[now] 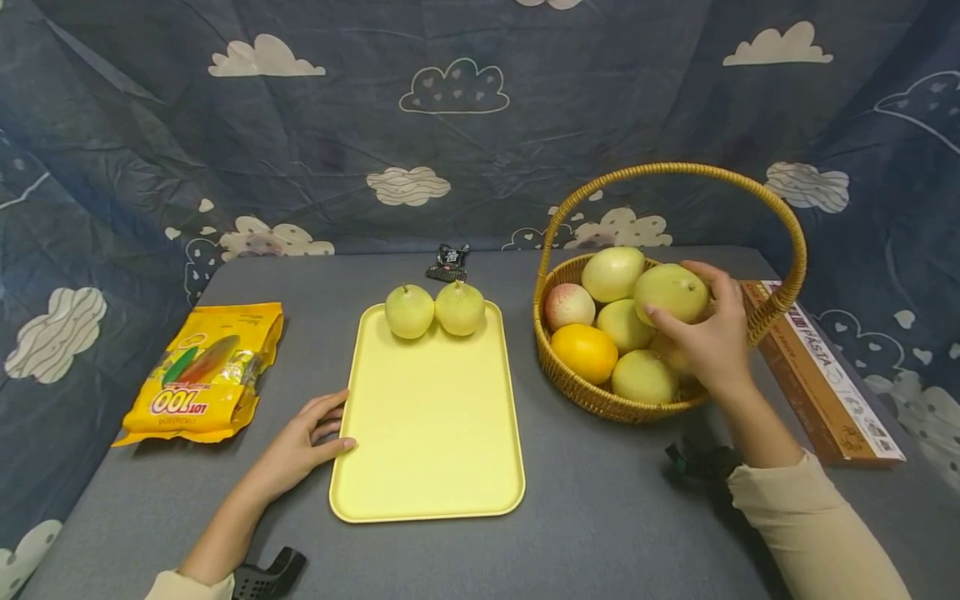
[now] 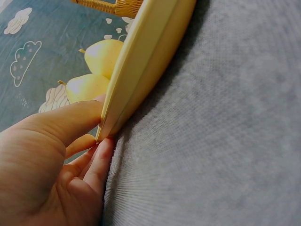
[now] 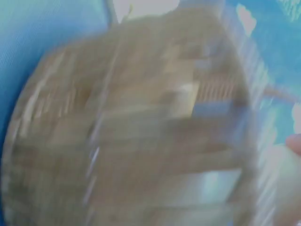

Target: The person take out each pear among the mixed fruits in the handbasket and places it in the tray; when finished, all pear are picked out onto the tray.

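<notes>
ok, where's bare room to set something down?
Free: the yellow tray, from its two round fruits to its near rim; tabletop between yellow bag and tray, beyond the left hand. Crowded: the fruit-filled basket, right hand there.

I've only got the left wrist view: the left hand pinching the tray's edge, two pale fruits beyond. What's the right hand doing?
Observer: The right hand is holding a pale green fruit at the basket.
Operator: Any different colour of fruit in there?
Observer: Yes, a yellow-orange fruit sits on the basket's near left side.
Operator: And what lies left of the tray?
Observer: A yellow bag, lying on the table, apart from the tray.
</notes>
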`<state>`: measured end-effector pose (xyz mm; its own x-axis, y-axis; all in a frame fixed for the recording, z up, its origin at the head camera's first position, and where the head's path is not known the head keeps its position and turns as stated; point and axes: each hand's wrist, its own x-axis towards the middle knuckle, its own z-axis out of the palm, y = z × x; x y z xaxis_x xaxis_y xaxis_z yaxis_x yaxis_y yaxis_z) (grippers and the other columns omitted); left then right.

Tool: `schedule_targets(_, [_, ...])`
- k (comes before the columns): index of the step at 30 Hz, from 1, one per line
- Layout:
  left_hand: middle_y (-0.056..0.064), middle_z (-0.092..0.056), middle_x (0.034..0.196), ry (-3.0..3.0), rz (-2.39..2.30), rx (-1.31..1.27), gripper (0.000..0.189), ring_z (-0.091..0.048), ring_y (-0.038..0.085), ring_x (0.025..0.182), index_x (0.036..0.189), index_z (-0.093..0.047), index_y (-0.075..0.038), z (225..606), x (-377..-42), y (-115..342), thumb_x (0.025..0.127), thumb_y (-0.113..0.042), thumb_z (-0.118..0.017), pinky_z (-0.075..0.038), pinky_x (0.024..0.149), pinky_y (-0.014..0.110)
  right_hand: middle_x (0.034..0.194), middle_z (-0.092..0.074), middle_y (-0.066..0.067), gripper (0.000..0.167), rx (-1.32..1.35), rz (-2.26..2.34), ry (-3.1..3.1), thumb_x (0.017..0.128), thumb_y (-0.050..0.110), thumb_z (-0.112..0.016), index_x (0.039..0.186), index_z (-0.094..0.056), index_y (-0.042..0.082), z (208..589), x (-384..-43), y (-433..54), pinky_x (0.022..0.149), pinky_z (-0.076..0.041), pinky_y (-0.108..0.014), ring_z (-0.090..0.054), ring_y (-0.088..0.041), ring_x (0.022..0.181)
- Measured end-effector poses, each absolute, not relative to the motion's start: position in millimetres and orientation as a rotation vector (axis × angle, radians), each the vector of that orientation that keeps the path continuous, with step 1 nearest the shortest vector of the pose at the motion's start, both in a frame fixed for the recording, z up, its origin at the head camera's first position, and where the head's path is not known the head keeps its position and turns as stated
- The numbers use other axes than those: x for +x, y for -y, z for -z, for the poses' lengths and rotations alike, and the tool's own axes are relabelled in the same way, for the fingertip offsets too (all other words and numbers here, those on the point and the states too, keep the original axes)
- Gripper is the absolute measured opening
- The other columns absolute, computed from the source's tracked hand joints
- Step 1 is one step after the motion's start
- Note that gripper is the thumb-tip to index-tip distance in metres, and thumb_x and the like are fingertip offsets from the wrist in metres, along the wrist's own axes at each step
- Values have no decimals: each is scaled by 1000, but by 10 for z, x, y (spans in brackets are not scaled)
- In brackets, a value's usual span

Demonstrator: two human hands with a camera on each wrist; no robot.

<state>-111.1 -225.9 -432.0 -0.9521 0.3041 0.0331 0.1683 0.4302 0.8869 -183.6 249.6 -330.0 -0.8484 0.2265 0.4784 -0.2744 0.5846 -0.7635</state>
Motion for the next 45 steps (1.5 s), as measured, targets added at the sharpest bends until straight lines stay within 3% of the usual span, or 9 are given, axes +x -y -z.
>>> schedule_targets(5, [20, -31, 132, -2540, -1558, 419, 70, -40, 32, 114, 138, -30, 3, 4320, -1107, 2269, 81, -13, -68, -41, 93, 35, 112, -42, -3, 64, 266, -1360, 2240, 66, -4, -75, 124, -49, 2, 3126, -1694, -2097, 72, -44, -14, -42, -13, 95])
schedule_targets(11, [20, -32, 131, -2548, -1550, 420, 70, -40, 31, 114, 138, -30, 3, 4323, -1112, 2266, 81, -13, -68, -41, 93, 34, 118, -42, -9, 63, 573, -1632, 2206, 68, -7, -73, 125, -48, 2, 2986, -1598, -1540, 76, -48, -21, -44, -19, 99])
schedule_targets(16, [20, -32, 131, -2552, -1553, 415, 70, -40, 31, 114, 137, -30, 3, 4327, -1114, 2260, 80, -12, -68, -41, 93, 34, 112, -44, -14, 61, 712, -1662, 2264, 68, -3, -74, 124, -49, 0, 2994, -1599, -1088, 76, -44, -28, -41, -22, 96])
schedule_targets(22, [19, -32, 131, -2548, -1551, 410, 70, -41, 31, 114, 138, -30, 3, 4323, -1109, 2253, 81, -13, -68, -41, 93, 34, 111, -46, -8, 62, 731, -1681, 2393, 67, 14, -79, 123, -53, 14, 3420, -1829, -700, 75, -47, -33, -45, -20, 97])
schedule_targets(35, [19, -33, 131, -2562, -1541, 431, 71, -41, 31, 113, 138, -30, 3, 4340, -1112, 2272, 81, -16, -68, -42, 92, 32, 121, -51, -2, 60, 728, -1630, 2617, 66, 14, -79, 121, -55, 13, 3889, -2048, -323, 93, -38, -32, -45, -15, 109])
schedule_targets(45, [21, -31, 132, -2487, -1598, 442, 70, -39, 32, 114, 138, -29, 4, 4302, -1109, 2281, 82, -13, -67, -42, 92, 28, 122, -50, 0, 63, 731, -1733, 2689, 67, 15, -80, 123, -50, 12, 3973, -2098, -220, 93, -38, -30, -47, -15, 107])
